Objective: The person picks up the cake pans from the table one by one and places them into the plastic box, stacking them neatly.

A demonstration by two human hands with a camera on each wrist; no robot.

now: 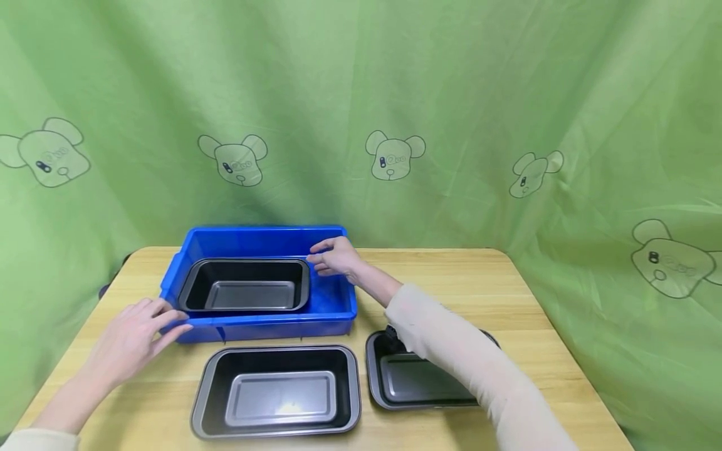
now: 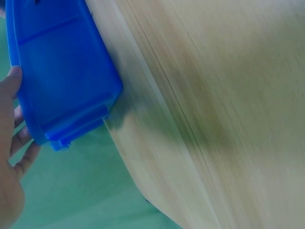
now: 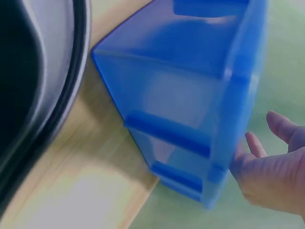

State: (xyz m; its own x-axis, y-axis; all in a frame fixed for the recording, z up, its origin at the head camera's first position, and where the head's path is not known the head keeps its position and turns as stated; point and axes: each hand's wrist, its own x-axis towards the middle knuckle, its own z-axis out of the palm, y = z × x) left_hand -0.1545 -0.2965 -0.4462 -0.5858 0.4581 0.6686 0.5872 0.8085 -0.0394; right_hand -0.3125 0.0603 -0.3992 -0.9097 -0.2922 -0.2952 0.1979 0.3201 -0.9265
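Observation:
A blue plastic bin (image 1: 262, 329) stands at the back left of the table, with a dark loaf pan (image 1: 251, 294) inside, set toward its left. My left hand (image 1: 126, 338) grips the bin's front left corner. In the left wrist view, its thumb (image 2: 13, 78) lies on the rim and the other fingers are past the edge. Over the bin's right end is my right hand (image 1: 338, 257), fingers loosely spread beside the pan's right end and holding nothing. The right wrist view shows that hand (image 3: 271, 176) beyond the bin's rim (image 3: 240, 86).
Another dark loaf pan (image 1: 282, 398) sits on the wooden table (image 1: 474, 275) in front of the bin. To its right lies a further pan (image 1: 420, 379), partly covered by my right sleeve (image 1: 468, 351). A green curtain (image 1: 316, 75) hangs behind the table.

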